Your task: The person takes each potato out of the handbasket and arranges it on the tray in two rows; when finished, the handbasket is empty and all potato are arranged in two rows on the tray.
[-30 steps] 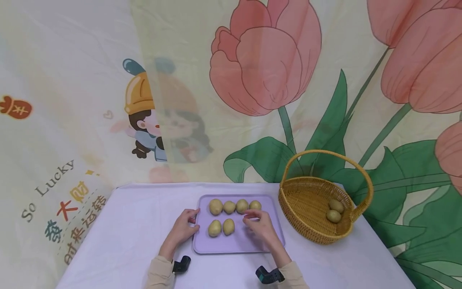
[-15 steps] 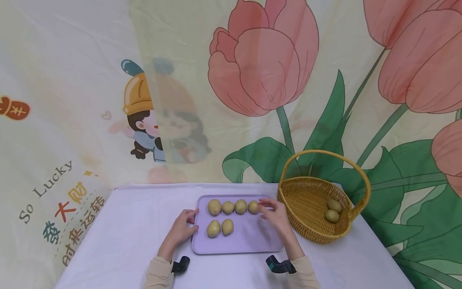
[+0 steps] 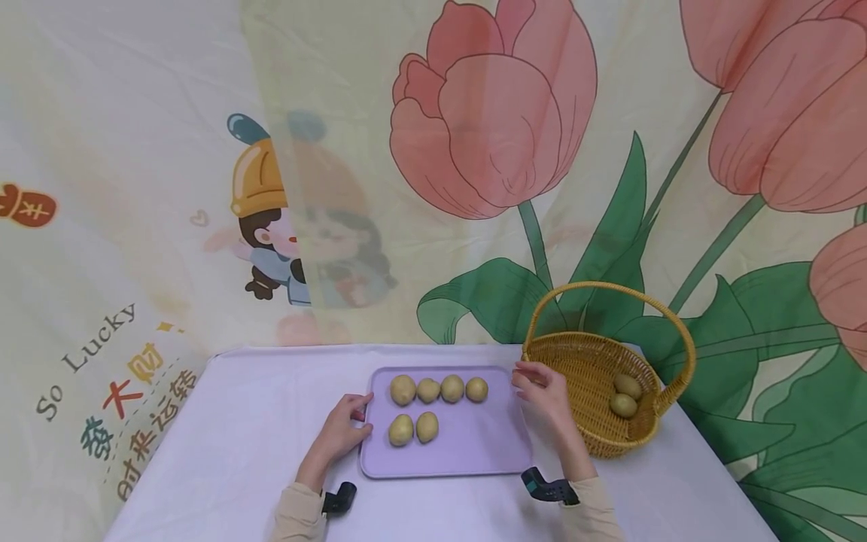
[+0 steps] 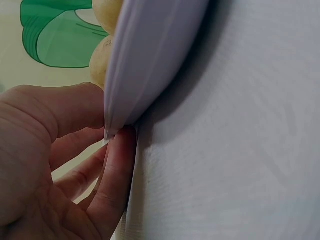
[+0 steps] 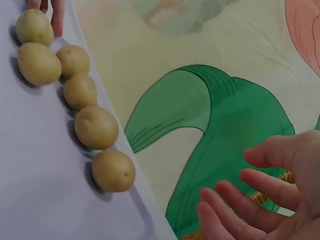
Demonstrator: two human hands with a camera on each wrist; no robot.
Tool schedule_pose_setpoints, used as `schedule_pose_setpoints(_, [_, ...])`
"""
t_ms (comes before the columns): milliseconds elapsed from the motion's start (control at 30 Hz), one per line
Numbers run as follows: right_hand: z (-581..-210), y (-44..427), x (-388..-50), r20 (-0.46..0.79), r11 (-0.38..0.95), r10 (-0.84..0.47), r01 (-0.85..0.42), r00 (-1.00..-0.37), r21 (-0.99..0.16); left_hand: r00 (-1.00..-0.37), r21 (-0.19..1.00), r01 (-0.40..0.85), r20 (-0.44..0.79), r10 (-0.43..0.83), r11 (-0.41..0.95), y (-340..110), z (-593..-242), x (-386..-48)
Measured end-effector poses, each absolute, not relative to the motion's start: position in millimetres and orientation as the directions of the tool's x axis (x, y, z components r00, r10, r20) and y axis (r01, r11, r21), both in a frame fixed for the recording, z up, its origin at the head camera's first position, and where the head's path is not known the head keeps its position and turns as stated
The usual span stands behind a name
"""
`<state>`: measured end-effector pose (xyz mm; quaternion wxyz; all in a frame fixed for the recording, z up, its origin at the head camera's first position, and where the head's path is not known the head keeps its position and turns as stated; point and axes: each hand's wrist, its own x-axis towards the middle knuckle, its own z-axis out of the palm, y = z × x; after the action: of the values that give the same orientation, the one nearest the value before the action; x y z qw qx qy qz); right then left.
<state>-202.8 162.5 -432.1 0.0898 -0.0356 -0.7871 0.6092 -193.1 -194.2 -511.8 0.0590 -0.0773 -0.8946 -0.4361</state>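
Note:
On the lilac tray [image 3: 474,452] lie several potatoes: a back row ending in a potato [image 3: 477,389] at the right, and two in front, one being the front potato [image 3: 427,427]. My left hand [image 3: 342,425] holds the tray's left rim; in the left wrist view its thumb [image 4: 80,107] lies at the rim and a fingertip reaches under the edge. My right hand [image 3: 547,397] hovers over the tray's right edge beside the wicker basket [image 3: 576,376], holding nothing. In the right wrist view its fingers are spread and loosely bent.
Two potatoes [image 3: 625,405] sit in the right side of the basket, whose tall handle [image 3: 609,285] arches over it. A white cloth covers the table [image 3: 257,406]. Behind it hangs a printed tulip backdrop [image 3: 515,135].
My right hand has moved right, from above the tray, past the last back-row potato, to the basket's side. The left hand stays at the tray rim. The potatoes keep their places.

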Motion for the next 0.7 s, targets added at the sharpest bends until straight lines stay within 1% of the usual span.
schedule_pose_setpoints(167, [-429,172,-201,0.102,0.260,0.196,-0.049,-0.975,-0.964,-0.981,0.774,0.188,0.173,0.084,0.605,-194,-511,-194])
schedule_pose_setpoints(400, [-429,191,-203,0.046,0.260,0.223,0.014,-0.974,-0.965,-0.981,0.773,0.190,0.172,0.090,0.605,-194,-511,-193])
schedule_pose_setpoints(700, [-431,212,-204,0.052,0.267,0.248,0.017,-0.967,-0.964,-0.983,0.769,0.179,0.162,0.084,0.614,-193,-512,-193])
